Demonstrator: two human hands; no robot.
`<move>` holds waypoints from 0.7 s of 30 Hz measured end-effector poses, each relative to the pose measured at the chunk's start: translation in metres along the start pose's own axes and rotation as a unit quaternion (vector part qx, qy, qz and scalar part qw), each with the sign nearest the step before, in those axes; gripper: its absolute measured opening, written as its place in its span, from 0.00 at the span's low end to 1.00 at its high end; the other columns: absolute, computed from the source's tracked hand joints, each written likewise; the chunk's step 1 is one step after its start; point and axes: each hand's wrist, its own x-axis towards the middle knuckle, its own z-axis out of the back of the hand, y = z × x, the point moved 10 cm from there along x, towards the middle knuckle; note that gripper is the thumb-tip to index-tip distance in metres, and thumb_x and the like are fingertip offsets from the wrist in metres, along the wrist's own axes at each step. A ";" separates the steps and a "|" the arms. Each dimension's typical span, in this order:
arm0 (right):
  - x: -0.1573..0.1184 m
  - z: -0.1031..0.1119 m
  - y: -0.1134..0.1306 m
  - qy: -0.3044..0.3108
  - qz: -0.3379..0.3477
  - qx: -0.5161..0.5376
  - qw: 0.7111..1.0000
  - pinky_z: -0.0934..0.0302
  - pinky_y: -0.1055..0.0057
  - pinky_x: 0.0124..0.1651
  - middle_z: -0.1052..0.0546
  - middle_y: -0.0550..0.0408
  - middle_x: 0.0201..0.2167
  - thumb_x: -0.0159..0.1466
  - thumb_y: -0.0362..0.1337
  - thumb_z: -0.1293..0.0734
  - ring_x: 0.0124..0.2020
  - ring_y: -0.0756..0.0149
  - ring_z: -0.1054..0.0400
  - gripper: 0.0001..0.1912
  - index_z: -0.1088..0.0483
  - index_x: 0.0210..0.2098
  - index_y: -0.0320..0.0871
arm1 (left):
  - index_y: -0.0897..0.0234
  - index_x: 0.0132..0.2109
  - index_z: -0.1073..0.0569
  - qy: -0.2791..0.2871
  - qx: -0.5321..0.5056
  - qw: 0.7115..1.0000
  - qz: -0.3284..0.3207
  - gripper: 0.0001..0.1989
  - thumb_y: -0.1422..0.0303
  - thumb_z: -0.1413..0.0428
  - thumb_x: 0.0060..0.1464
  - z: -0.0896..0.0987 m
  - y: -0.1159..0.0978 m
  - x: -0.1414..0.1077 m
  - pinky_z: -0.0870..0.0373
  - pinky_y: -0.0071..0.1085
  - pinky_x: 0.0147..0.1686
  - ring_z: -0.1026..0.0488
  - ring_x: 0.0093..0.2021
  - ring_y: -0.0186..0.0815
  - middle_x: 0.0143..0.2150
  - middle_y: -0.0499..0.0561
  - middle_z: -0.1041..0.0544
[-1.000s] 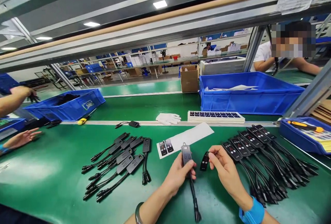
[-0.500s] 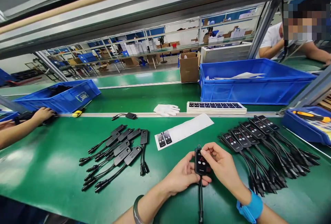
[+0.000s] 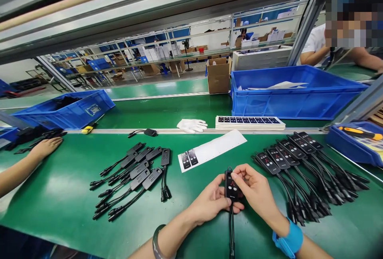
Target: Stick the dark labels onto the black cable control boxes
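Note:
A black controller box (image 3: pixel 231 189) with a printed label and cables hanging down is held upright between my hands. My left hand (image 3: pixel 212 201) grips it from the left and below, thumb on its lower edge. My right hand (image 3: pixel 254 187) pinches its upper right side, thumb on the label face. Behind them lies a white label sheet (image 3: pixel 218 147) bearing two black labels at its left end. Several labelled controllers (image 3: pixel 278 159) lie in a row at right, cables toward me. Several controllers without visible labels (image 3: pixel 140 171) lie at left.
A white glove (image 3: pixel 192 125) and a stack of label sheets (image 3: pixel 249 122) lie by the metal strip. Blue bins stand at left (image 3: pixel 68 111), back right (image 3: pixel 284 101) and far right (image 3: pixel 356 147). A co-worker's hand (image 3: pixel 48 146) rests at left; another person sits behind at right.
The co-worker's hand at left has moved down toward the table, away from the black parts by the bin. My left thumb has shifted slightly on the controller; both my hands keep their hold.

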 end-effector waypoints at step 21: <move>0.002 0.002 -0.008 -0.014 -0.024 -0.042 0.999 0.42 0.74 0.23 0.33 0.60 0.21 0.60 0.45 0.35 0.22 0.69 0.38 0.10 0.33 0.30 0.44 | 0.62 0.53 0.38 0.001 0.017 1.000 -0.015 0.26 0.75 0.40 0.47 0.002 0.004 0.003 0.28 0.32 0.40 0.22 0.36 0.36 0.35 0.50 0.24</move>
